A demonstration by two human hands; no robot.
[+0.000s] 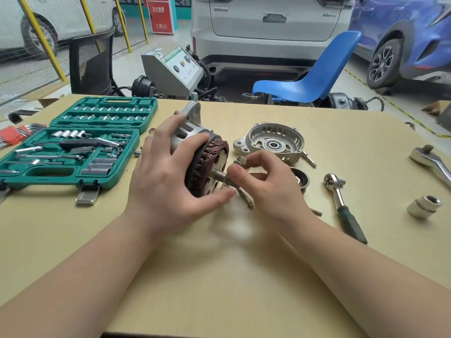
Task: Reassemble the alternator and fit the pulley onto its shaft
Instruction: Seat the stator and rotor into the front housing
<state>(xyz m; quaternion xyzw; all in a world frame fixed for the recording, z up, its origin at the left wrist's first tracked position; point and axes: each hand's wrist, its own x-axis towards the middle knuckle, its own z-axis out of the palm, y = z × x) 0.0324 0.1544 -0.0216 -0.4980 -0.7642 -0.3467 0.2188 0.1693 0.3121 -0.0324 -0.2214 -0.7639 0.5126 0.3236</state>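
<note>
Bare forearms reach over the tan counter (219, 276). Left hand (168, 181) grips the half-built silver alternator with copper windings (207, 162); right hand (263, 184) pinches its steel shaft (218, 174). Silver front cover with bearing (271, 142) and dark pulley (301, 180) remain unfitted.

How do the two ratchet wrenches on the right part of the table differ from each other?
The near ratchet wrench shows its whole length and has a dark green handle; the far ratchet wrench is all bright metal and runs out of view at the right edge. The far one's head looks bigger. Both lie flat on the table, untouched by either hand.
</note>
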